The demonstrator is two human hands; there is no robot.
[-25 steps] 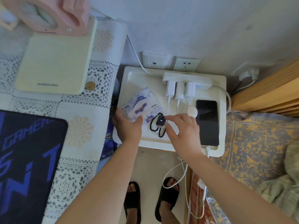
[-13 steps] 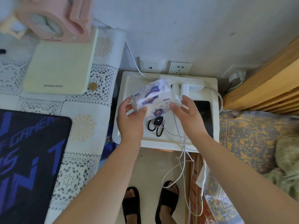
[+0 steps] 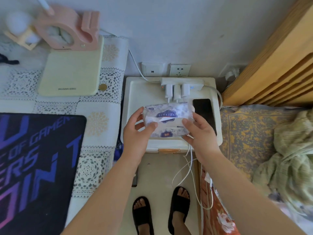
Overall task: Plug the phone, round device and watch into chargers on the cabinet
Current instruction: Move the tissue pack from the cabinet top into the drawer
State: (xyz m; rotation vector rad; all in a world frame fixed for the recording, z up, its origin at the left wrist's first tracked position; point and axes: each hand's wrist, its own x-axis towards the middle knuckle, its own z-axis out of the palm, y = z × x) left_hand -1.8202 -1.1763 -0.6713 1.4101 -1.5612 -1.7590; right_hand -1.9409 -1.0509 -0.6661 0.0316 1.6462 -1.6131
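Note:
A soft tissue pack (image 3: 166, 120) with blue labels is held level above the white cabinet (image 3: 142, 92), my left hand (image 3: 137, 133) on its left end and my right hand (image 3: 198, 131) on its right end. The black phone (image 3: 203, 109) lies face up at the cabinet's right side, partly behind my right hand. At the back, a white power strip (image 3: 183, 81) carries three white chargers (image 3: 177, 90). The pack hides the watch and the round device. White cables (image 3: 188, 167) hang off the cabinet's front edge.
A lace-covered desk (image 3: 105, 106) stands to the left with a cream box (image 3: 72, 72), a pink clock (image 3: 67, 29) and a dark mouse mat (image 3: 33, 158). A bed with a yellow-patterned cover (image 3: 245, 133) and a wooden headboard (image 3: 279, 65) lies right. Wall sockets (image 3: 179, 70) sit behind the cabinet.
The tissue pack has been lifted from the cabinet's left side to over its middle. My right hand left the watch and took the pack's right end. The watch is covered now.

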